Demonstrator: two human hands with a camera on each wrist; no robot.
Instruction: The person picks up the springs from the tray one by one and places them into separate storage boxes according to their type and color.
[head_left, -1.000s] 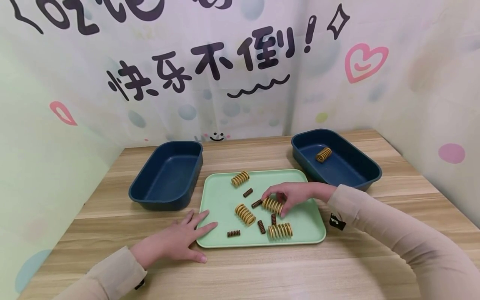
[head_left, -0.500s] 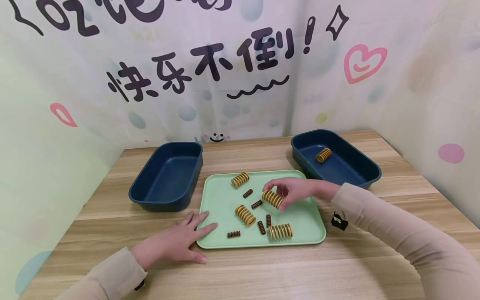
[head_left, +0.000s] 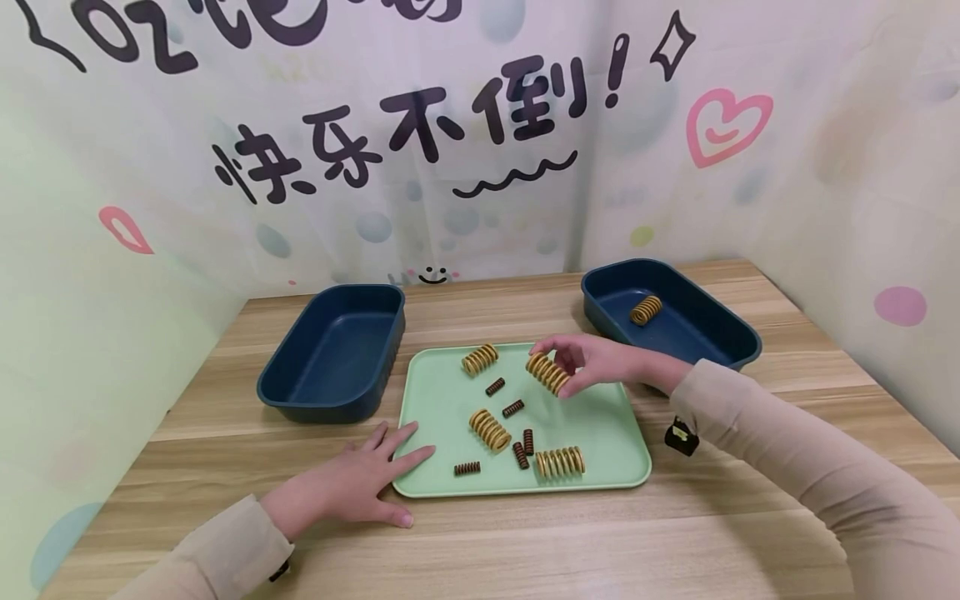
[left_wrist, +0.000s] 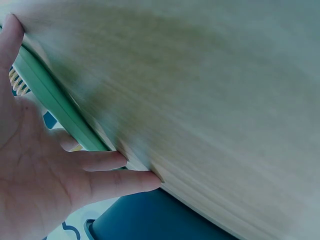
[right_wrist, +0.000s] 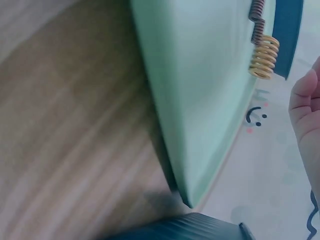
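Between thumb and fingers, my right hand [head_left: 600, 363] pinches a large yellow spring [head_left: 547, 373], held above the far right part of the green tray [head_left: 600, 442]. In the right wrist view only part of that hand [right_wrist: 307, 107] shows, at the right edge. My left hand [head_left: 360, 477] lies with fingers spread at the tray's left edge, fingertips touching it. On the tray lie more large yellow springs, one near the far edge [head_left: 480, 359], a middle one [head_left: 490, 430] and one near the front [head_left: 560, 462]. Several small dark springs [head_left: 513, 408] are scattered among them.
A dark blue bin [head_left: 330, 354] stands left of the tray with nothing visible inside. Another blue bin [head_left: 690, 333] at the back right holds one yellow spring [head_left: 646, 310]. Behind the wooden table [head_left: 487, 550] hangs a printed curtain [head_left: 420, 225].
My right hand has lifted the yellow spring off the tray, moving up and away from me. One small dark spring near the front has shifted left. My left hand stays put.
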